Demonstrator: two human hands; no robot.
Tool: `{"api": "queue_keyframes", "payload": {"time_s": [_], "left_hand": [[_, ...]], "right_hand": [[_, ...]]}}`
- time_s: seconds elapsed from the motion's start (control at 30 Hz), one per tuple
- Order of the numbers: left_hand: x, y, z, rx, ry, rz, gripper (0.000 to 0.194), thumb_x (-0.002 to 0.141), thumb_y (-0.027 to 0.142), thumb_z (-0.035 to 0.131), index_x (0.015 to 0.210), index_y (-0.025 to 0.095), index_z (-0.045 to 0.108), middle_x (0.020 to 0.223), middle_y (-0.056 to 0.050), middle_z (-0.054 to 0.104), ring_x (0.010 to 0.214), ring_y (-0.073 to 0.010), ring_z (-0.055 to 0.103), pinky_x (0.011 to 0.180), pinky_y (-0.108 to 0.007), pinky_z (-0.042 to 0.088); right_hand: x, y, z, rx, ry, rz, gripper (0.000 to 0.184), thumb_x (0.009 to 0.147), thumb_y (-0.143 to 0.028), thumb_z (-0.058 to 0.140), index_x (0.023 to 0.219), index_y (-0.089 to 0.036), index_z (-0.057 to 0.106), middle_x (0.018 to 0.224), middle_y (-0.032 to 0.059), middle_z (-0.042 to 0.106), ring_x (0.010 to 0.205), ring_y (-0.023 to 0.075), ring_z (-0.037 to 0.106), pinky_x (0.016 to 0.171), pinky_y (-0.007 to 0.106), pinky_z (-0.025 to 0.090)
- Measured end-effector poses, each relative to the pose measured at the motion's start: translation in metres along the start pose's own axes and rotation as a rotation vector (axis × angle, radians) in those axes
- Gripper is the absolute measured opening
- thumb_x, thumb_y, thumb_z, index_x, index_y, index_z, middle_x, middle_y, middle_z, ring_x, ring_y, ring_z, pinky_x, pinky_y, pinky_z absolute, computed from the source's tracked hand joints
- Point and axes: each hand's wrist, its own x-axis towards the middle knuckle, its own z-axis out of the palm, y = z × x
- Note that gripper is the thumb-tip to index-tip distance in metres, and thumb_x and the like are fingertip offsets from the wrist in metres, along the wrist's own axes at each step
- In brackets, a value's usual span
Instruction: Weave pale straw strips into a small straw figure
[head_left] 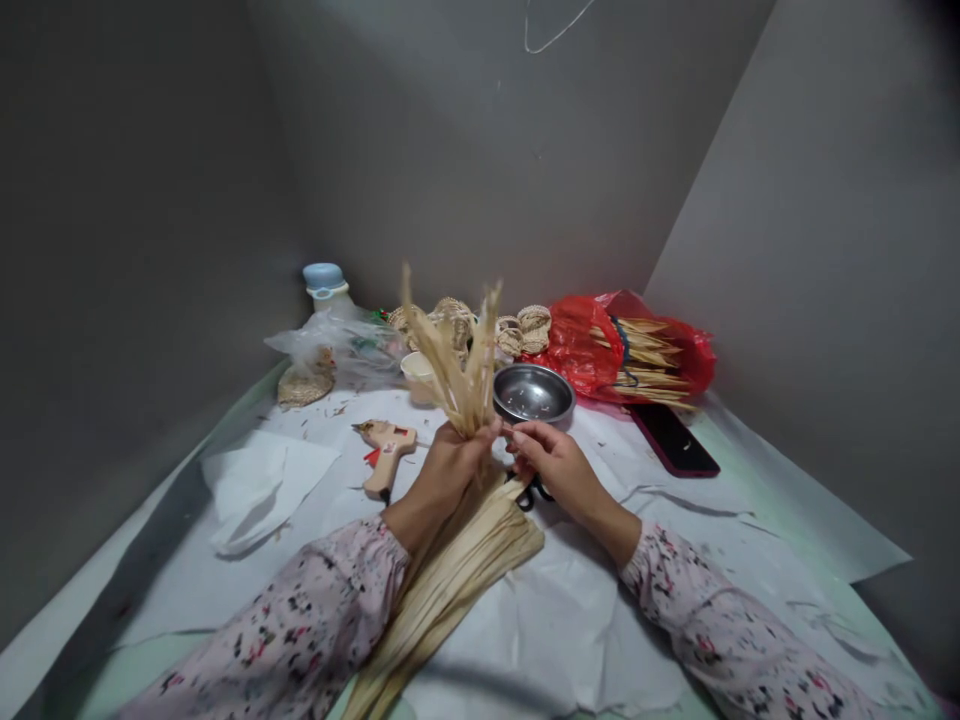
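Note:
My left hand [444,470] is closed around a bunch of dried straw-coloured leaf strips [466,385], whose split ends fan upward. My right hand [559,468] meets it at the left thumb, fingers pinched together; what lies between those fingertips is too small to make out. Below both hands a thicker bundle of dried leaf strips [465,570] slants down toward the front edge. Black scissors handles [534,492] show partly from under my right hand. Just beyond stands a metal bowl [534,393] with small pale bits inside.
Left of my hands lies a glue gun [390,455], near crumpled white paper [266,480]. Woven pieces [525,330], a clear plastic bag [337,335] and a blue-lidded bottle [325,283] line the back. A red bag [589,345] of dried strips and a phone [675,440] lie right.

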Motion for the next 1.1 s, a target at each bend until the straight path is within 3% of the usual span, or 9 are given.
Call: {"api": "queue_keyframes", "payload": {"time_s": [0.17, 0.3, 0.43, 0.53, 0.63, 0.8, 0.97, 1.1], "left_hand": [[0.002, -0.026, 0.0, -0.041, -0.007, -0.141, 0.017, 0.071, 0.029, 0.074, 0.079, 0.014, 0.071, 0.078, -0.006, 0.068, 0.073, -0.0168, 0.059, 0.073, -0.028, 0.046], [0.003, -0.024, -0.001, -0.151, 0.043, -0.131, 0.02, 0.07, 0.029, 0.076, 0.083, 0.014, 0.073, 0.082, -0.006, 0.07, 0.081, -0.0172, 0.062, 0.078, -0.026, 0.046], [0.007, -0.016, -0.006, -0.293, 0.192, -0.085, 0.023, 0.073, 0.034, 0.073, 0.083, 0.014, 0.072, 0.089, -0.007, 0.071, 0.087, -0.0181, 0.063, 0.081, -0.027, 0.047], [0.009, -0.013, -0.008, -0.386, 0.193, -0.085, 0.024, 0.075, 0.036, 0.071, 0.08, 0.013, 0.069, 0.086, -0.008, 0.071, 0.085, -0.0185, 0.064, 0.083, -0.03, 0.049], [0.008, -0.009, -0.007, -0.457, 0.183, -0.159, 0.023, 0.073, 0.033, 0.072, 0.084, 0.014, 0.065, 0.072, -0.003, 0.066, 0.068, -0.0147, 0.063, 0.069, -0.027, 0.051], [0.006, 0.002, -0.005, -0.478, 0.163, -0.209, 0.022, 0.071, 0.028, 0.073, 0.081, 0.013, 0.061, 0.051, 0.008, 0.043, 0.043, -0.0053, 0.039, 0.046, -0.018, 0.038], [0.009, 0.005, -0.007, -0.473, 0.204, -0.231, 0.022, 0.067, 0.023, 0.076, 0.073, 0.013, 0.057, 0.049, 0.01, 0.032, 0.042, -0.0031, 0.028, 0.042, -0.015, 0.032], [0.014, 0.005, -0.012, -0.497, 0.258, -0.203, 0.021, 0.065, 0.023, 0.075, 0.074, 0.013, 0.059, 0.048, 0.011, 0.03, 0.04, -0.0032, 0.026, 0.041, -0.015, 0.031]], "right_hand": [[0.0, 0.004, -0.001, -0.078, -0.003, -0.037, 0.025, 0.084, -0.038, 0.06, 0.098, -0.018, 0.064, 0.079, 0.0024, 0.066, 0.061, 0.0137, 0.056, 0.057, 0.026, 0.046], [-0.001, 0.004, -0.007, -0.269, 0.019, -0.151, 0.022, 0.083, -0.025, 0.057, 0.104, -0.02, 0.063, 0.087, 0.0037, 0.067, 0.073, 0.0172, 0.06, 0.067, 0.03, 0.047], [-0.004, 0.0, -0.014, -0.526, -0.199, -0.388, 0.033, 0.072, -0.007, 0.054, 0.099, -0.021, 0.067, 0.09, 0.0041, 0.068, 0.087, 0.0205, 0.06, 0.081, 0.034, 0.045], [-0.008, -0.004, -0.015, -0.666, -0.395, -0.54, 0.038, 0.063, -0.001, 0.052, 0.092, -0.02, 0.069, 0.087, 0.0046, 0.068, 0.087, 0.0213, 0.057, 0.083, 0.035, 0.043], [-0.01, -0.006, -0.015, -0.728, -0.454, -0.587, 0.035, 0.066, -0.003, 0.053, 0.093, -0.019, 0.069, 0.085, 0.0051, 0.066, 0.084, 0.0209, 0.055, 0.082, 0.035, 0.042], [-0.008, -0.009, -0.02, -0.626, -0.336, -0.566, 0.036, 0.065, -0.002, 0.049, 0.089, -0.02, 0.069, 0.077, 0.0036, 0.06, 0.079, 0.0201, 0.053, 0.075, 0.033, 0.041], [-0.002, -0.007, -0.034, -0.249, -0.11, -0.298, 0.024, 0.068, -0.009, 0.05, 0.084, -0.021, 0.064, 0.079, 0.0006, 0.057, 0.075, 0.0172, 0.053, 0.068, 0.029, 0.041], [0.003, -0.002, -0.046, 0.074, 0.052, -0.171, 0.018, 0.064, -0.015, 0.057, 0.08, -0.022, 0.062, 0.074, -0.0014, 0.056, 0.07, 0.0159, 0.051, 0.064, 0.026, 0.04]]}}
